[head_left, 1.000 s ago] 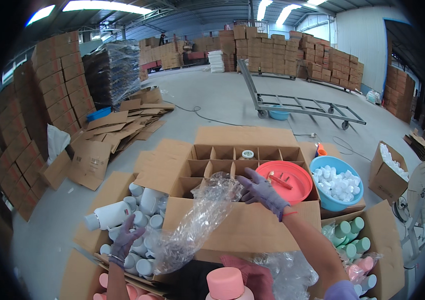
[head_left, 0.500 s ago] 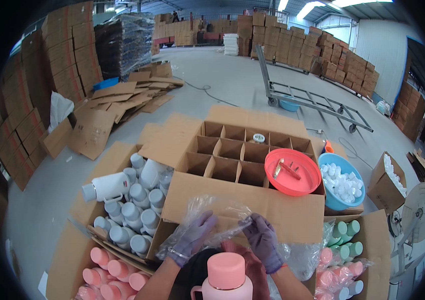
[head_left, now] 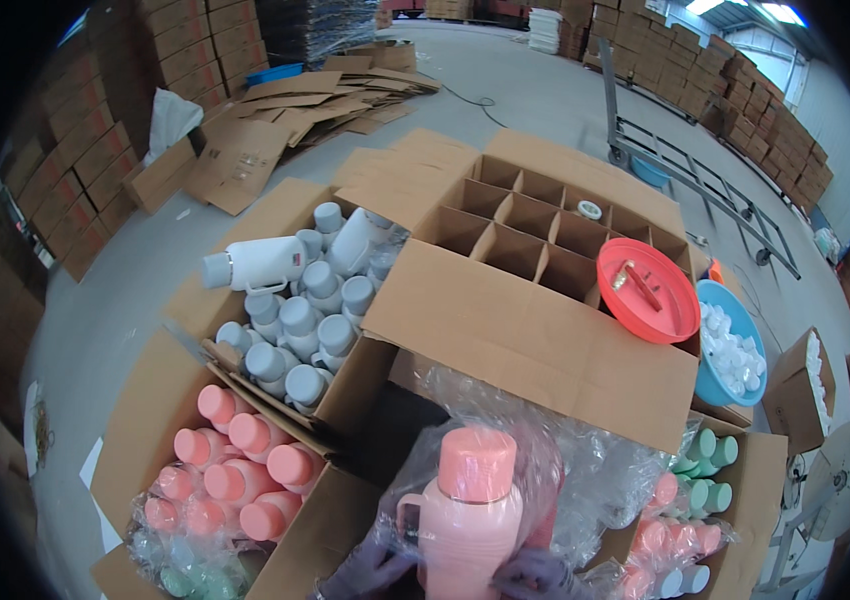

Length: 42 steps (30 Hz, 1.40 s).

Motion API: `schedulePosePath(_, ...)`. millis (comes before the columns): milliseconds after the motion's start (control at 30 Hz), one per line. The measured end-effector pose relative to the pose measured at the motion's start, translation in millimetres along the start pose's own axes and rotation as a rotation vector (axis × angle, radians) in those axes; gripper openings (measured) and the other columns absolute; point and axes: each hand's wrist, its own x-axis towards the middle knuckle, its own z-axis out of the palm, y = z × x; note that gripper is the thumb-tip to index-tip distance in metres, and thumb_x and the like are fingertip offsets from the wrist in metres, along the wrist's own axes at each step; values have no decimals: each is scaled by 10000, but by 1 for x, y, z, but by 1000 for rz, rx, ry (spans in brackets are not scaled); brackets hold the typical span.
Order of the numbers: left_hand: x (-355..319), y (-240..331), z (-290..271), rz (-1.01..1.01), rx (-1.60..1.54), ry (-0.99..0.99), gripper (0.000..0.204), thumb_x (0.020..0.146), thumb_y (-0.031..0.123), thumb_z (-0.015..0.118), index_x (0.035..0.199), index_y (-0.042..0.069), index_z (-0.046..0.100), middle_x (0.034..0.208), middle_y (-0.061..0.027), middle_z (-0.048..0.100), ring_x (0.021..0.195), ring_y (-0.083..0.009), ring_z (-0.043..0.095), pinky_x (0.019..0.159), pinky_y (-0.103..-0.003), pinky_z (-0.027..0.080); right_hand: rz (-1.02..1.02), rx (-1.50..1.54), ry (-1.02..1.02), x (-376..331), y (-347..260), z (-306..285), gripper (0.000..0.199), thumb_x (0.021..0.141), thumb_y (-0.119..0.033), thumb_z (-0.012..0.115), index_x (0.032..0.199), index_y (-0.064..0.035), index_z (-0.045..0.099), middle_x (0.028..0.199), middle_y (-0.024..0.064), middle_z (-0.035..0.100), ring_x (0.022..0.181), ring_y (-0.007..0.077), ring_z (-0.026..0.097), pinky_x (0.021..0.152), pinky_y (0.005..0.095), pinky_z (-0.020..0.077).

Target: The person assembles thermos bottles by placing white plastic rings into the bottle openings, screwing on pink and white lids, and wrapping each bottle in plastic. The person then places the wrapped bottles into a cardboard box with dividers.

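Note:
A pink thermos jug (head_left: 470, 510) with a darker pink lid and side handle stands upright close in front of me. Clear plastic film of a bag (head_left: 535, 455) surrounds the jug's top and sides. My left hand (head_left: 373, 565), in a purple glove, is low at the jug's left, closed on the film's edge. At its right side, my right hand (head_left: 540, 575) grips the film too, fingers curled and partly cut off by the lower edge. More loose clear plastic bags (head_left: 600, 480) lie to the right of the jug.
Ahead stands a divided carton (head_left: 535, 345), with a red basin (head_left: 650, 325) holding small tools on it. Left are cartons of grey-lidded jugs (head_left: 297, 318) and pink jugs (head_left: 255, 435). Right are a blue basin (head_left: 710, 385) of white pieces and a carton (head_left: 760, 490) of wrapped jugs.
Both hands have come down and toward me, bringing the plastic bag from in front of the jug to around it. The view has tilted down and shifted left.

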Motion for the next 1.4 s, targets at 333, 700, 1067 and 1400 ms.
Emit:
schedulePosePath(333,11,24,-89,-718,7,-361,644,996,281,619,1505,-17,361,1432,-179,515,1295,-247,508,1064,-364,436,-24,-13,-78,20,-7,20,210,894,-202,682,1047,-57,683,947,109,688,885,267,650,799,383,515)
schedulePosePath(700,-59,-1,-111,-327,-66,-48,374,934,182,575,1258,-3,570,1079,-111,696,967,-246,688,858,-379,557,542,406,-560,32,-46,15,308,904,-179,688,1181,-46,668,960,126,678,875,252,651,792,379,518)
schedulePosePath(1067,-332,-146,-234,13,-814,989,183,873,192,519,972,60,597,960,-116,659,996,-284,670,865,-480,585,-565,-80,-807,131,-51,225,306,930,-346,604,1151,-134,617,1024,123,623,988,320,630,864,463,497)
schedulePosePath(1400,-279,-146,-321,-681,436,990,151,880,150,633,914,11,681,747,-53,632,583,-155,581,492,-307,479,-352,136,-726,141,-27,195,316,940,-279,617,1177,-71,639,1084,144,655,1015,340,622,915,428,496)
